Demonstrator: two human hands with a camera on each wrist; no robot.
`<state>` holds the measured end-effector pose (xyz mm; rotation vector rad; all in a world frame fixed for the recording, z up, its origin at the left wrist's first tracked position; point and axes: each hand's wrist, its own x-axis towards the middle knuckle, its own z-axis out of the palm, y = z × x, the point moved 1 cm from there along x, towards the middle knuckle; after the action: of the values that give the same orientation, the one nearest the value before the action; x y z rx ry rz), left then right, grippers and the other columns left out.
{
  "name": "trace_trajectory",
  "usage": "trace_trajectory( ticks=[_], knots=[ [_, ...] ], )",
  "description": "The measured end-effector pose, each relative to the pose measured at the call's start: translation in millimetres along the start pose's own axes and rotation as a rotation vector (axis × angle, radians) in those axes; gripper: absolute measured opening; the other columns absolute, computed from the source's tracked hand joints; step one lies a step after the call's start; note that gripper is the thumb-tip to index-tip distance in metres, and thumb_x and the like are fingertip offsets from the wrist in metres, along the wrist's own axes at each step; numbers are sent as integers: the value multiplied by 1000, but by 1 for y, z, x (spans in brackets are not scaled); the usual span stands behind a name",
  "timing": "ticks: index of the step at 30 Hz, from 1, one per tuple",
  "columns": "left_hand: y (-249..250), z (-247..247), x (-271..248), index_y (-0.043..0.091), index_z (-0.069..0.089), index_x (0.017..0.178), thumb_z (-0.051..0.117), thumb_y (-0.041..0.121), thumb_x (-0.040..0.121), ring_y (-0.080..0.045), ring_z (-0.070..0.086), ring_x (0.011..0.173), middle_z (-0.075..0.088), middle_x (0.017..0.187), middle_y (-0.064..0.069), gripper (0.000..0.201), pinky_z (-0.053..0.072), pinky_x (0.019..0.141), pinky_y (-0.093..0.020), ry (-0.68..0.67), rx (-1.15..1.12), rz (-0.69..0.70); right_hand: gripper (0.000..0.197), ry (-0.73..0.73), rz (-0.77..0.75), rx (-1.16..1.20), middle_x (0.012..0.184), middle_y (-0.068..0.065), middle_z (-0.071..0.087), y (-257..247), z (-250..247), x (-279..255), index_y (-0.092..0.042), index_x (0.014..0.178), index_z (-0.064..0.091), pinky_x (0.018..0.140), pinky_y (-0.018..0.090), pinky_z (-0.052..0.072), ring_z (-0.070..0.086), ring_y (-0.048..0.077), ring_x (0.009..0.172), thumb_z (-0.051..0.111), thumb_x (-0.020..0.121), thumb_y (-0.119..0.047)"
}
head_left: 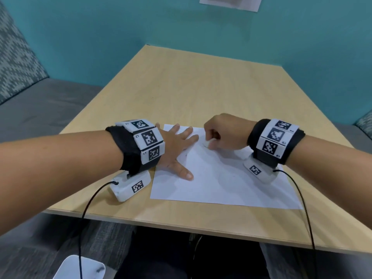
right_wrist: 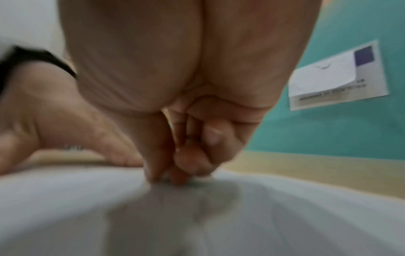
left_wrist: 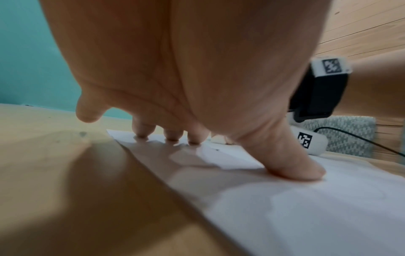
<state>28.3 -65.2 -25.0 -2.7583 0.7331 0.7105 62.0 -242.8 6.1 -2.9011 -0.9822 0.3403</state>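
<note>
A white sheet of paper (head_left: 221, 178) lies on the wooden table (head_left: 191, 87) near its front edge. My left hand (head_left: 177, 146) lies flat on the sheet's left part, fingers spread and straight, the thumb (left_wrist: 291, 166) and fingertips (left_wrist: 173, 136) pressing it down. My right hand (head_left: 217, 135) is curled over the sheet's upper middle and pinches a small white eraser (head_left: 207, 142) against the paper. In the right wrist view the right hand's fingers (right_wrist: 175, 164) bunch tightly on the sheet (right_wrist: 263, 216); the eraser is hidden there. Faint pencil marks (left_wrist: 217, 149) show beside the left fingertips.
A teal wall (head_left: 181, 27) with a paper notice (head_left: 231, 3) rises behind the table. A grey patterned sofa (head_left: 18, 63) stands at the left. Black cables (head_left: 84, 218) run from both wrist cameras over the table's front edge. A white object (head_left: 80, 266) lies on the floor below.
</note>
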Motion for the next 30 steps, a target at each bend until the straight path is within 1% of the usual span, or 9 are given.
trace_trajectory(
  ticks=[4,6,9,12,14,16,21,26,30],
  knots=[
    [-1,1,2,38,-21,153,47,88,72,-29,-15,152,-25,164,6,117,7,113,-72,-2,-9,14,6,-95,-121,29,62,-12,50,-22,11,-12,-16,79,58,52,16,33,45,6,57,64,80,-15],
    [-1,1,1,36,-21,154,47,88,73,-28,-15,152,-25,164,6,117,6,113,-72,-5,-4,15,10,-82,-84,12,62,-12,51,-16,9,-10,-18,76,56,52,17,34,46,8,58,65,80,-15],
    [-1,1,-2,32,-18,156,49,87,73,-27,-14,153,-21,165,7,119,5,114,-71,12,3,-15,16,-19,31,1,63,-8,53,5,2,-4,-20,69,53,57,26,40,48,18,62,64,79,-15],
    [5,-3,0,33,-11,157,53,85,72,-27,-11,153,-14,166,7,118,6,112,-72,59,7,22,26,-27,16,3,61,-7,51,4,8,-5,-25,62,46,55,26,38,44,11,56,62,78,-13],
    [11,-2,1,35,-12,157,54,82,76,-26,-12,153,-15,166,8,114,4,114,-71,74,-50,44,21,-16,24,21,60,-8,49,2,8,-6,-21,66,49,53,24,35,44,10,56,63,79,-13],
    [13,1,1,36,-14,156,53,80,78,-26,-14,153,-19,165,7,112,3,115,-70,71,-87,41,12,6,17,25,61,-7,51,0,4,-8,-17,71,54,54,24,36,46,16,58,63,79,-13],
    [12,4,4,45,3,155,55,81,76,-29,-13,153,-20,165,6,101,4,114,-72,86,-101,67,7,-117,-155,61,65,-6,53,-29,19,-25,-16,81,57,54,20,34,45,8,57,63,81,-14],
    [10,6,8,40,-16,155,53,84,75,-30,-16,152,-22,165,6,114,5,114,-68,67,-100,41,6,-13,-20,6,66,-9,54,-5,1,-11,-13,84,64,55,19,37,52,17,66,66,80,-16],
    [10,4,6,46,-4,155,53,84,75,-30,-15,152,-21,165,7,106,5,113,-72,77,-93,63,6,-122,-135,33,72,1,61,-30,13,-22,-10,85,62,61,27,42,49,16,63,63,80,-13]
  ],
)
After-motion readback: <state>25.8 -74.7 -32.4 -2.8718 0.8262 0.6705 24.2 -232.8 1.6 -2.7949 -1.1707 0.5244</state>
